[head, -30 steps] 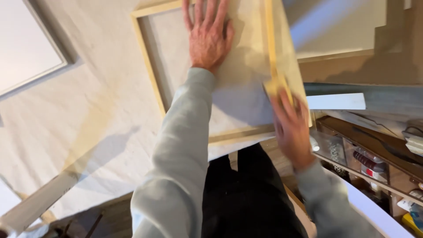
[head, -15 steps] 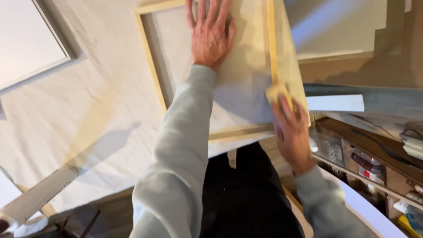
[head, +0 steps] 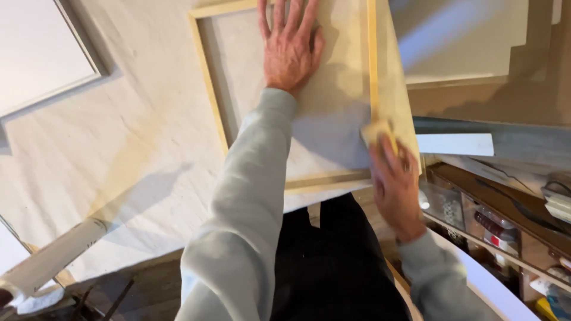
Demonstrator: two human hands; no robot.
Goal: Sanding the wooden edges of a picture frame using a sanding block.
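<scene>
Cloth-covered table (head: 119, 154), wooden frame (head: 208, 89) lengthwise away under both hands

Pale yellow wooden frame (head: 209, 89), off-white canvas (head: 333, 101), grey sleeve (head: 238, 226), cream cloth (head: 119, 137)

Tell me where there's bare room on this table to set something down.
The widest free patch is the cloth-covered table left of the wooden stretcher frame, up to the white panel. Inside the frame, the left hand presses the canvas; the right hand rubs a small block along its right bar. The shelves at right are crowded.
</scene>
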